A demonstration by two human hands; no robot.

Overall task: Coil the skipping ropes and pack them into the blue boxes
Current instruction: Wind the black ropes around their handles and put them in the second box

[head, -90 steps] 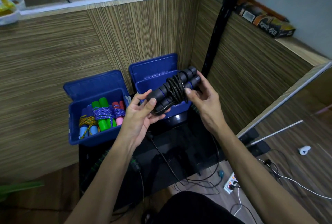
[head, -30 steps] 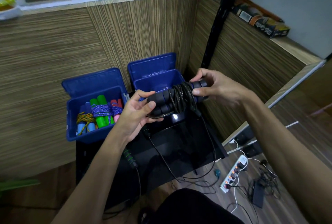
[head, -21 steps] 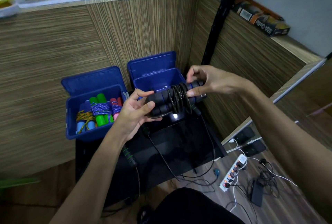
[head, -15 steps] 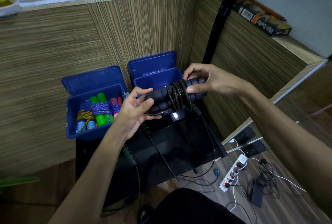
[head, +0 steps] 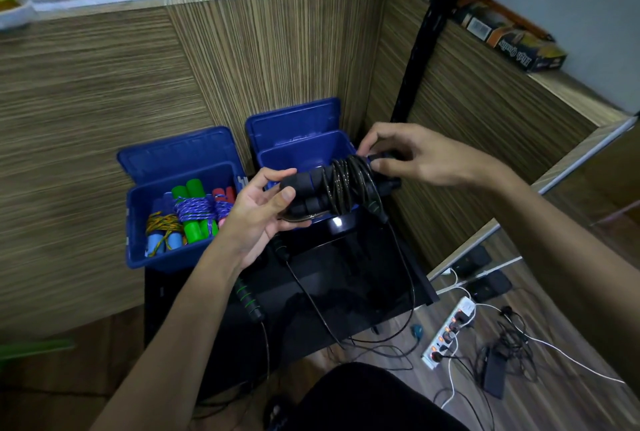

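- Between both hands: black skipping rope [head: 341, 188], foam handles paired, glossy cord coiled round; left hand [head: 258, 214] and right hand [head: 408, 157] grip opposite ends.
- Beyond left hand: blue box [head: 138, 223], rigid plastic, holding braided coils.

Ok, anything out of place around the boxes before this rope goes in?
One thing: another skipping rope, with a green-ringed handle, lies uncoiled on the black table, its cord trailing off the front edge towards the floor. The left box holds neat coiled ropes; the right box looks empty.

You have open room inside the right blue box [head: 304, 157]; the left blue box [head: 138, 223] is crowded with coiled ropes [head: 188, 212], wood panels [head: 270, 46] close behind
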